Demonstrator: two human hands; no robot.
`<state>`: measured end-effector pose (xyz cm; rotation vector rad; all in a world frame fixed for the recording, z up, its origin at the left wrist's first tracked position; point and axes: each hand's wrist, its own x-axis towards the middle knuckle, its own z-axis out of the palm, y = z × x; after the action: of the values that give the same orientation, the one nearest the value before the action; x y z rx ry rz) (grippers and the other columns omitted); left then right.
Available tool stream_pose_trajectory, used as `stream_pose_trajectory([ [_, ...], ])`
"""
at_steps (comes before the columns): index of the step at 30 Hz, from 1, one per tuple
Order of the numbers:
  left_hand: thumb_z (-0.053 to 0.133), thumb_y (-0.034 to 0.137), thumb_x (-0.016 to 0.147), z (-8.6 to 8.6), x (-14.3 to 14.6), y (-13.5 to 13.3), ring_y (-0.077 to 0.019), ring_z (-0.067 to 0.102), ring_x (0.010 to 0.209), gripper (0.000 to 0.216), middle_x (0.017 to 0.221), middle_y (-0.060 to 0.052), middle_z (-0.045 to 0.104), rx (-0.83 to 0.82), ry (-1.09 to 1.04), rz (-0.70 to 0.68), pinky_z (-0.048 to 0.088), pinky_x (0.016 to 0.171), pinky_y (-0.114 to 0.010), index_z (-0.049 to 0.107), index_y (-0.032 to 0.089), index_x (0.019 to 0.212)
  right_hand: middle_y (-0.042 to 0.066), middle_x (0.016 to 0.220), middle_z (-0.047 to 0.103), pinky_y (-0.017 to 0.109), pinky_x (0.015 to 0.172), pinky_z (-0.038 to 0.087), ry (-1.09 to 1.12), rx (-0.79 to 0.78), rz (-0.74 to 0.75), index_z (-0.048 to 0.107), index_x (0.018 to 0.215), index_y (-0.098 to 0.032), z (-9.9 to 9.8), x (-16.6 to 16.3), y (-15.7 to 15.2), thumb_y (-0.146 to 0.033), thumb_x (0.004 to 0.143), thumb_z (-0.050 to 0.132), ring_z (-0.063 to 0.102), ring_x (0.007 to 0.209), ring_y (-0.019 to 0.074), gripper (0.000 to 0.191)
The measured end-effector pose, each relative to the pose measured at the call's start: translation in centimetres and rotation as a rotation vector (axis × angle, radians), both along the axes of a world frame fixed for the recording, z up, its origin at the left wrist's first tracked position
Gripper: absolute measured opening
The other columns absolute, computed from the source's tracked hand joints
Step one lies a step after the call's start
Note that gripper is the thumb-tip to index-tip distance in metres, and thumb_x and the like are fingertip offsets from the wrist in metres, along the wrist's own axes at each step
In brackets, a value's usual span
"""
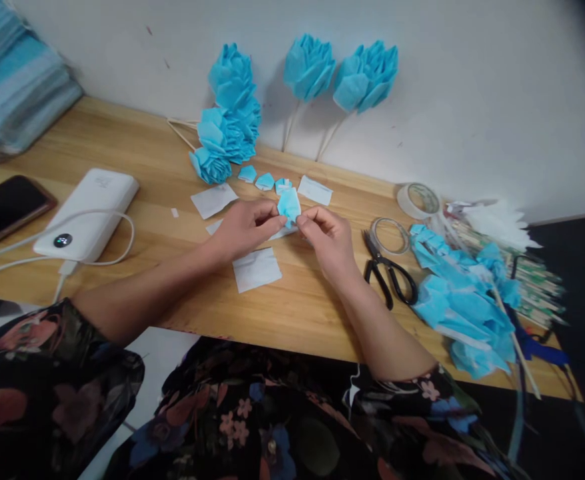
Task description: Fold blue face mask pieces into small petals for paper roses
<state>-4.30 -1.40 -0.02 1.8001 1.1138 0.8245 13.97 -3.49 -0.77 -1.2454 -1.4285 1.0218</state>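
Between my two hands, a small blue petal piece (pixel 289 205) is pinched at its lower corners, raised a little above the wooden table. My left hand (pixel 245 229) grips its left side between thumb and fingertips. On its right side, my right hand (pixel 326 237) holds it the same way. Just beyond lie several folded blue petals (pixel 265 181) in a short row. White paper pieces are spread around my hands, including one paper piece (pixel 257 270) in front and another paper piece (pixel 315 190) behind on the right.
Finished blue flowers (pixel 227 127) on sticks lie and lean along the wall (pixel 472 100). Black-handled scissors (pixel 391 273), tape rolls (pixel 419 200) and crumpled blue material (pixel 460 307) are on the right. A white power bank (pixel 90 213), phone (pixel 10 210) and wrapped blue packs (pixel 17 80) occupy the left.
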Motion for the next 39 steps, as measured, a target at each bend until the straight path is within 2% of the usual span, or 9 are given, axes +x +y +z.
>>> stream_pose_trajectory([
  [3, 0.055, 0.035, 0.086, -0.2, 0.1, 0.0, -0.0098, 0.038, 0.056, 0.029, 0.057, 0.004, 0.044, 0.011, -0.032, -0.013, 0.027, 0.053, -0.025, 0.047, 0.018, 0.063, -0.005, 0.061, 0.051, 0.027, 0.06, 0.036, 0.054, -0.038, 0.012, 0.059, 0.066, -0.022, -0.2, 0.0, 0.0, -0.036, 0.081, 0.066, 0.042, 0.059, 0.0105, 0.022],
  [9, 0.056, 0.032, 0.085, 0.0, -0.1, 0.2, -0.0089, 0.034, 0.056, 0.03, 0.057, 0.005, 0.038, 0.101, -0.056, -0.048, 0.026, 0.054, -0.025, 0.043, 0.018, 0.061, -0.005, 0.059, 0.049, 0.027, 0.062, 0.044, 0.282, -0.24, 0.066, 0.057, 0.065, -0.022, 0.1, 0.0, 0.1, -0.039, 0.076, 0.069, 0.045, 0.058, 0.0107, 0.023],
  [12, 0.056, 0.033, 0.084, -0.1, -0.2, 0.3, -0.0098, 0.037, 0.058, 0.031, 0.058, 0.004, 0.039, 0.125, -0.036, -0.035, 0.027, 0.055, -0.026, 0.043, 0.019, 0.061, -0.005, 0.058, 0.047, 0.027, 0.062, 0.046, 0.355, -0.287, 0.085, 0.056, 0.065, -0.022, 0.2, 0.1, 0.2, -0.038, 0.075, 0.069, 0.045, 0.057, 0.011, 0.022],
  [18, 0.056, 0.034, 0.083, -0.2, -0.2, 0.4, -0.0093, 0.036, 0.056, 0.029, 0.056, 0.004, 0.04, 0.06, -0.051, -0.054, 0.026, 0.053, -0.025, 0.044, 0.019, 0.061, -0.005, 0.058, 0.051, 0.026, 0.06, 0.046, 0.411, -0.354, 0.13, 0.059, 0.066, -0.021, 0.2, 0.6, 0.5, -0.038, 0.07, 0.073, 0.046, 0.057, 0.0105, 0.022],
  [23, 0.058, 0.037, 0.081, -0.1, -0.3, 0.4, -0.0092, 0.04, 0.054, 0.028, 0.055, 0.004, 0.046, -0.079, -0.1, -0.005, 0.029, 0.052, -0.024, 0.05, 0.018, 0.063, -0.005, 0.06, 0.055, 0.024, 0.059, 0.046, 0.471, -0.363, 0.087, 0.06, 0.065, -0.021, -0.1, 0.7, 0.7, -0.04, 0.069, 0.077, 0.047, 0.056, 0.009, 0.025],
  [28, 0.06, 0.031, 0.078, -0.2, -0.3, 0.5, -0.0082, 0.041, 0.053, 0.024, 0.055, 0.003, 0.051, -0.167, -0.281, 0.007, 0.032, 0.054, -0.023, 0.05, 0.017, 0.061, -0.003, 0.059, 0.056, 0.024, 0.056, 0.045, 0.5, -0.345, 0.083, 0.065, 0.068, -0.02, -0.2, 1.0, 1.1, -0.046, 0.075, 0.073, 0.049, 0.056, 0.01, 0.028],
  [33, 0.061, 0.031, 0.078, -0.4, -0.3, 0.5, -0.0078, 0.04, 0.052, 0.024, 0.054, 0.003, 0.051, -0.164, -0.338, 0.025, 0.032, 0.053, -0.024, 0.05, 0.018, 0.061, 0.0, 0.07, 0.062, 0.024, 0.056, 0.047, 0.471, -0.321, -0.004, 0.068, 0.078, -0.02, 0.3, 1.2, 1.3, -0.052, 0.078, 0.07, 0.054, 0.061, 0.0112, 0.033],
  [39, 0.06, 0.036, 0.079, 0.0, -0.3, 0.3, -0.0079, 0.04, 0.053, 0.027, 0.055, 0.004, 0.049, -0.113, -0.235, 0.024, 0.031, 0.054, -0.024, 0.051, 0.017, 0.062, 0.001, 0.074, 0.065, 0.025, 0.059, 0.049, 0.392, -0.263, 0.044, 0.069, 0.08, -0.02, 0.4, 1.0, 0.8, -0.052, 0.079, 0.071, 0.058, 0.069, 0.013, 0.033],
])
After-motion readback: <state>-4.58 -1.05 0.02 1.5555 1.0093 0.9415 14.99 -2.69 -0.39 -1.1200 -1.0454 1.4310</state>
